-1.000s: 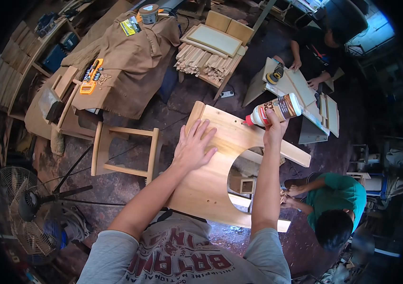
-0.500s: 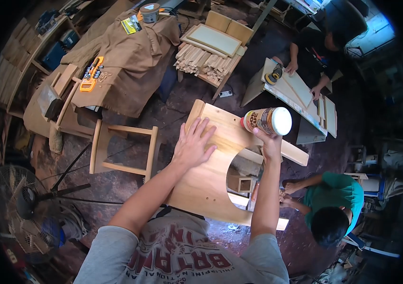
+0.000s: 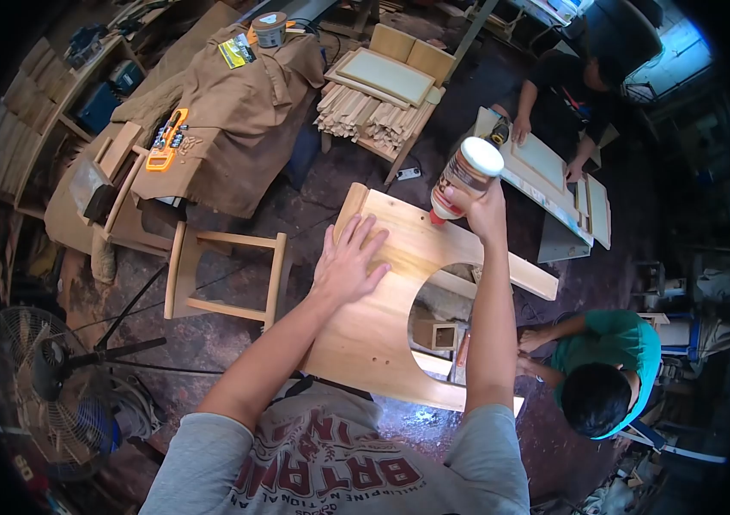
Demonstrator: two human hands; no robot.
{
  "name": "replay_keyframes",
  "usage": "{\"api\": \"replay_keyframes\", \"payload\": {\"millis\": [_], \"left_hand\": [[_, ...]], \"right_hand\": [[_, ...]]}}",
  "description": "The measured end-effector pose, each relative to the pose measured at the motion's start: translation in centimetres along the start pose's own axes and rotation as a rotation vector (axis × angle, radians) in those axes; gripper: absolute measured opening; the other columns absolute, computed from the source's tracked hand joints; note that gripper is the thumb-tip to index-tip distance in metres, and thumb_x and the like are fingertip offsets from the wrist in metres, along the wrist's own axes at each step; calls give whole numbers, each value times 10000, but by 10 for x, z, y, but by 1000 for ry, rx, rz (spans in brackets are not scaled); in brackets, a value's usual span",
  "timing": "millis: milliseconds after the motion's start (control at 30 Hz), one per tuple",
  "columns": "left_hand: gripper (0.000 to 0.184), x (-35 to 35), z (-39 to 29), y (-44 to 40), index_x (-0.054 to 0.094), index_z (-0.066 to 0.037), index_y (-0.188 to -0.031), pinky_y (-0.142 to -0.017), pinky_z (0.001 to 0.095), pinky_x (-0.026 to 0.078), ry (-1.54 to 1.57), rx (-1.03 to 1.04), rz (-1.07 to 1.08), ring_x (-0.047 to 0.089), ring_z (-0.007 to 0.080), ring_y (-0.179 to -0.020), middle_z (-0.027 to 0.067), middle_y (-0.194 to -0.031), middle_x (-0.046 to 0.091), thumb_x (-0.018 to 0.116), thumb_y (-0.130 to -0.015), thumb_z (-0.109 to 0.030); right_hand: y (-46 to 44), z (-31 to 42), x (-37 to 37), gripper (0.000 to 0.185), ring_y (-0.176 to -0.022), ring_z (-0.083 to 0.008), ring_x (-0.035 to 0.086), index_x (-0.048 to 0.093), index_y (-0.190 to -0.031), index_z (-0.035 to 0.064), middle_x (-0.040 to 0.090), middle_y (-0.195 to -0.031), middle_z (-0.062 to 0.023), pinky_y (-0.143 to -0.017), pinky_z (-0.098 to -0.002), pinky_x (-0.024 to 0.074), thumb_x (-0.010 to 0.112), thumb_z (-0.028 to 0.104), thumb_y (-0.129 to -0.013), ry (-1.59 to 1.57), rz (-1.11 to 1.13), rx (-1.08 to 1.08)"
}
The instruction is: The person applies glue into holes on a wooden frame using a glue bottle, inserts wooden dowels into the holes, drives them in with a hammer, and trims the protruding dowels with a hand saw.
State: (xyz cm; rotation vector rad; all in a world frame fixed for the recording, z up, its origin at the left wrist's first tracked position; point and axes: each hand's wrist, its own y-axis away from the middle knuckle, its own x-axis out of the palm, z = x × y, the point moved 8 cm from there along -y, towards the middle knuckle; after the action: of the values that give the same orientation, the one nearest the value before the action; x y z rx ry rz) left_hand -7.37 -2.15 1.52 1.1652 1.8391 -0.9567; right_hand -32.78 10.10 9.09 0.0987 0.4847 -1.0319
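Head: right fingers point(image 3: 461, 201) around bottle point(image 3: 464, 177)

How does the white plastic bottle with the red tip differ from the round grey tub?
The white plastic bottle is gripped in the right hand, while the round grey tub rests on the brown cloth. The bottle is tilted, red tip down; the tub stands upright. The bottle narrows to its tip; the tub is squat with a broad flat top. Both are rounded containers.

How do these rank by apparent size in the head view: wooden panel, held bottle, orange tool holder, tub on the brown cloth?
1. Wooden panel
2. Held bottle
3. Orange tool holder and tub: too alike to rank
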Motion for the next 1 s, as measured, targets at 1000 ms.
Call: {"api": "replay_keyframes", "payload": {"millis": [1000], "left_hand": [[647, -3, -2, 0, 552, -177, -1531, -1222, 705, 241, -24, 5, 8, 267, 349, -1588, 116, -1682, 374, 686, -958, -447]], "right_hand": [[33, -27, -5, 662, -1063, -221, 728, 537, -1347, 7, 705, -1212, -137, -936, -389, 611, 908, 87, -805, -509, -106, 66]]}}
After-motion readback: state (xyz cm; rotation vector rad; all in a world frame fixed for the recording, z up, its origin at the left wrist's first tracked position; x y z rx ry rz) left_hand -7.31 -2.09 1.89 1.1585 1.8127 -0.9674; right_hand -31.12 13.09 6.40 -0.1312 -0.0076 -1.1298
